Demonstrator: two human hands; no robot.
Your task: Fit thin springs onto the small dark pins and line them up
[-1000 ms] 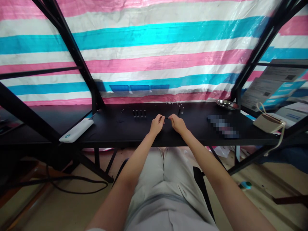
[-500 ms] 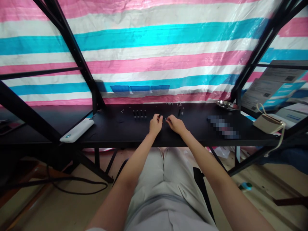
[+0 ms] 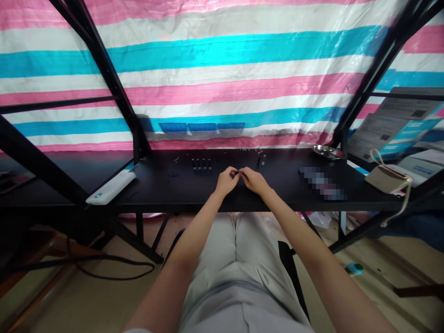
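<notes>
Over the front half of the black table (image 3: 180, 194), my left hand (image 3: 227, 180) pinches a small dark piece (image 3: 237, 173), too small to identify. Fingertip to fingertip with it, my right hand (image 3: 254, 179) is closed in a pinch as well; what it grips is mostly covered by the fingers. Several short dark cylinders with pale ends (image 3: 201, 164) stand in a row left of my hands. Beyond my right hand lie a dark stick-like piece (image 3: 259, 161) and small clear bits (image 3: 262, 163). A line of tiny whitish pieces (image 3: 244, 149) runs along the back edge.
A white oblong case (image 3: 111, 188) lies at the table's left. To the right are a blurred-out flat object (image 3: 322, 183), a shiny metal dish (image 3: 328, 152) and a beige pouch with a strap (image 3: 387, 179). Black metal frame posts (image 3: 114, 83) rise on both sides before a striped sheet.
My hands have come together: the left moved slightly right, and its dark piece now meets the right fingertips. The things lying on the table have stayed put.
</notes>
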